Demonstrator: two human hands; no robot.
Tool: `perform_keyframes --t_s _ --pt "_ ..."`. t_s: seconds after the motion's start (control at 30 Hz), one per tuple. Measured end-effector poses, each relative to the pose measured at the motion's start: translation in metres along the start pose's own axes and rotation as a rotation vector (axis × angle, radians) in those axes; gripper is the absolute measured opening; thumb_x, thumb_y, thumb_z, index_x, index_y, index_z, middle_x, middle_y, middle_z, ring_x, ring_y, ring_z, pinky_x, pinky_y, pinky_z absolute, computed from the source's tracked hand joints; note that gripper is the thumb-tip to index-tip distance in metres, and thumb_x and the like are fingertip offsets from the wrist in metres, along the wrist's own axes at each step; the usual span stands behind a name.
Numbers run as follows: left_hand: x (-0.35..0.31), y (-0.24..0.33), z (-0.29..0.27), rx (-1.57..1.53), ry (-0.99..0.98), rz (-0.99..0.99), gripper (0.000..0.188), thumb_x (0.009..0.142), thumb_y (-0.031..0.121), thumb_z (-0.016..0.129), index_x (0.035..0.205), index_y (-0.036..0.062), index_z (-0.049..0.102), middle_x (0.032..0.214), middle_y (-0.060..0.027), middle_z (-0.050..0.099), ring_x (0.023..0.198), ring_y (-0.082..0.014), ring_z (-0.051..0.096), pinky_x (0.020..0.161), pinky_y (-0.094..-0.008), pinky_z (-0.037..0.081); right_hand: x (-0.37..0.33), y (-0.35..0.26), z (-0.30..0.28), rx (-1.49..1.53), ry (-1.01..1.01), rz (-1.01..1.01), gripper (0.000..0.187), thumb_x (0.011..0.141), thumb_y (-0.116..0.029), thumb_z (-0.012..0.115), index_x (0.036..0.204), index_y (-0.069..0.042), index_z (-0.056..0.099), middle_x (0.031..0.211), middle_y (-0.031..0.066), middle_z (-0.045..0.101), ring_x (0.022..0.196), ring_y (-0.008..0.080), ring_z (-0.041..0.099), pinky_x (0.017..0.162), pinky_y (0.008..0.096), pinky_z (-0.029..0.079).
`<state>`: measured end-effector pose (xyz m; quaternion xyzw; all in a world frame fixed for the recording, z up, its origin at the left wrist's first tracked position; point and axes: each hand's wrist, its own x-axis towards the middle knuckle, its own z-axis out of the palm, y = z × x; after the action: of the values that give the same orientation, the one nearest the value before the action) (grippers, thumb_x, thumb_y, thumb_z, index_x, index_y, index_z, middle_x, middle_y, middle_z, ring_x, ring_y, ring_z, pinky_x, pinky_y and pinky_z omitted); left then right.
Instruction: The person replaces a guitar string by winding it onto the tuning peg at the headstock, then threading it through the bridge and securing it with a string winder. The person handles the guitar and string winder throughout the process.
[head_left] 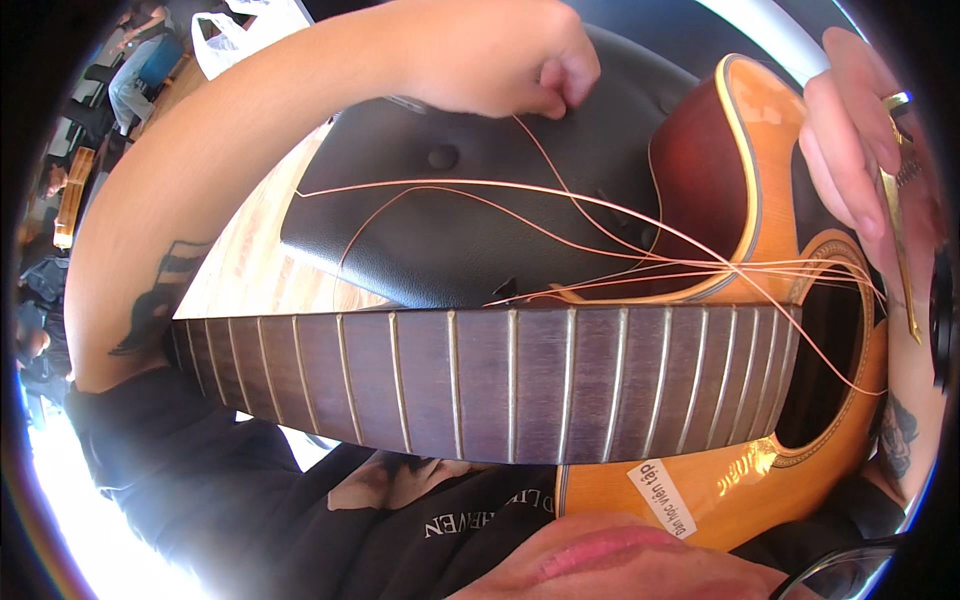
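An acoustic guitar (pixel 600 500) lies across my lap, its dark fretboard (pixel 485 385) bare of strings. Loose copper-coloured guitar strings (pixel 560 190) curve from the sound hole (pixel 815 370) above the neck. My left hand (pixel 540 65) is closed in a fist above the black cushion, and one string runs down from beneath it. At the upper right, beside the guitar's body, my right hand (pixel 850 140) has its fingers bent around a slim gold-coloured pointed tool (pixel 902 250). The tool's tip points down past the sound hole; its exact kind is unclear.
A black padded seat (pixel 400 240) with buttons is behind the neck. A white plastic bag (pixel 235 40) sits at the upper left. A person in light trousers (pixel 135 85) and another guitar (pixel 72 195) are farther off. The guitar's dark red side (pixel 695 190) borders the seat.
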<state>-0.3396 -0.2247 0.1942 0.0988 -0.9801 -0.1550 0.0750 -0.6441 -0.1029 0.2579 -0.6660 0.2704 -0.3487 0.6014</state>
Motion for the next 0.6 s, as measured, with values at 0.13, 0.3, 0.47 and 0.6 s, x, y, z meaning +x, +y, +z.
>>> perform_keyframes --t_s 0.13,0.3,0.47,0.6 --pt "-0.003 0.000 0.008 0.230 0.193 0.019 0.009 0.079 0.002 0.074 0.087 -0.0005 0.072 0.084 -0.0177 0.070 0.082 -0.0375 0.072 0.073 -0.0419 0.058 0.004 0.005 0.000 -0.007 0.013 0.021 0.041 0.109 -0.038 0.040 0.096 -0.002 0.056 0.070 0.0182 0.061 0.046 0.0161 0.048 0.043 0.0252 0.038" --pt "0.004 0.020 0.028 0.059 0.170 0.289 0.009 0.082 0.006 0.074 0.084 -0.0023 0.071 0.082 -0.0182 0.068 0.082 -0.0381 0.071 0.077 -0.0432 0.059 0.005 0.010 -0.004 -0.009 0.036 0.046 0.042 0.109 -0.038 0.040 0.097 -0.002 0.056 0.071 0.0193 0.062 0.046 0.0167 0.048 0.043 0.0253 0.039" --pt "0.010 0.007 0.048 0.047 0.212 0.275 0.009 0.084 0.006 0.072 0.084 -0.0021 0.071 0.083 -0.0209 0.071 0.083 -0.0385 0.072 0.077 -0.0448 0.059 0.009 0.010 -0.007 -0.002 0.029 0.046 0.043 0.109 -0.038 0.039 0.098 -0.001 0.057 0.071 0.0205 0.062 0.046 0.0172 0.049 0.043 0.0255 0.039" --pt "0.011 0.006 0.022 0.054 0.069 -0.015 0.007 0.083 0.005 0.069 0.086 -0.0013 0.070 0.081 -0.0197 0.072 0.082 -0.0374 0.073 0.076 -0.0449 0.059 0.009 0.006 -0.007 0.007 0.008 0.042 0.044 0.109 -0.038 0.038 0.099 0.000 0.058 0.072 0.0214 0.063 0.046 0.0176 0.049 0.043 0.0256 0.040"
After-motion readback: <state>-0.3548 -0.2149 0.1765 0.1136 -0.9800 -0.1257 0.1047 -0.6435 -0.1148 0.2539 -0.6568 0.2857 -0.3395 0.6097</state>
